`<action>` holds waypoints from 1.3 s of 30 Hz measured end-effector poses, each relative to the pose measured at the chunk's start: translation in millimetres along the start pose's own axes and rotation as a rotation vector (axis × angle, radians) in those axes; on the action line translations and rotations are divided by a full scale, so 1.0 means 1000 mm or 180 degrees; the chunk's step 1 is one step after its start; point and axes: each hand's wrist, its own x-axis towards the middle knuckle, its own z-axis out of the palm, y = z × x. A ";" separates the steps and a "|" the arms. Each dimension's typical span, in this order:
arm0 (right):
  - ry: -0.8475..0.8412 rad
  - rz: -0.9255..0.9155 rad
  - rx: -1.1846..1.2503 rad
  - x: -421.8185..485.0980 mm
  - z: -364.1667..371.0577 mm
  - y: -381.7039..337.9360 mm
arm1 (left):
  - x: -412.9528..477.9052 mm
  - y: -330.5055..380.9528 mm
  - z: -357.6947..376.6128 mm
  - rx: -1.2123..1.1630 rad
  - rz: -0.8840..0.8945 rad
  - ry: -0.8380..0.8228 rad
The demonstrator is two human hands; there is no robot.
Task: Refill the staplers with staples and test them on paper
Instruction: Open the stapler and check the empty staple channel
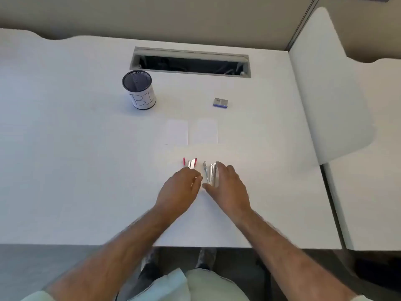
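**Both hands at the opened staplers**

Right now I have my left hand (pixel 182 187) low over the white desk (pixel 65 148), fingers curled loosely at the near end of the red stapler (pixel 190 163). Something pale shows between the fingertips, but motion blur keeps me from telling whether they actually pinch anything. My right hand (pixel 225 185) is spread wide, thumb reaching left and fingers lying along the right side of the silver stapler (pixel 210 172); it touches the stapler, though I cannot tell if it grips it.

Both staplers lie side by side, just beyond my hands, near the desk's front edge. Each is swung open, its arms fanned out away from me. They sit close together but apart.

Beyond them, two small sheets of white paper (pixel 177 131) lie flat next to each other, hard to pick out against the desk. Farther back and to the right sits a small box of staples (pixel 220 102), blue along its edge, well apart from the staplers. To the left of it stands a black mesh pen cup (pixel 139 90) wrapped in a white label with hand-drawn letters. Behind both, a long cable slot (pixel 191 63) is cut into the desk, with dark wiring visible inside. A white chair back (pixel 325 88) stands at the right.
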 end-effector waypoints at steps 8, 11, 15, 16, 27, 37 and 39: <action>-0.0115 0.0350 0.0213 0.013 0.006 -0.002 | 0.006 0.013 0.024 -0.0169 -0.0231 -0.0433; -0.0168 0.0377 0.0110 0.017 0.005 -0.006 | 0.013 0.018 0.025 -0.0261 -0.0265 -0.0378; -0.0076 0.0355 0.0086 0.017 0.004 -0.010 | 0.019 0.025 0.024 -0.0584 -0.0428 -0.0394; -0.0058 0.0367 0.0113 0.016 0.004 -0.010 | 0.019 0.026 0.024 -0.0703 -0.0475 -0.0382; 0.0093 0.0397 0.1185 0.016 0.002 -0.011 | 0.019 0.023 0.020 -0.2446 -0.1228 -0.0377; -0.0345 0.0173 0.2539 0.029 -0.018 -0.009 | 0.029 0.004 -0.009 -0.3068 -0.1164 -0.0205; -0.0483 0.0132 0.2653 0.030 -0.024 -0.007 | 0.031 0.002 -0.014 -0.3019 -0.1068 -0.0278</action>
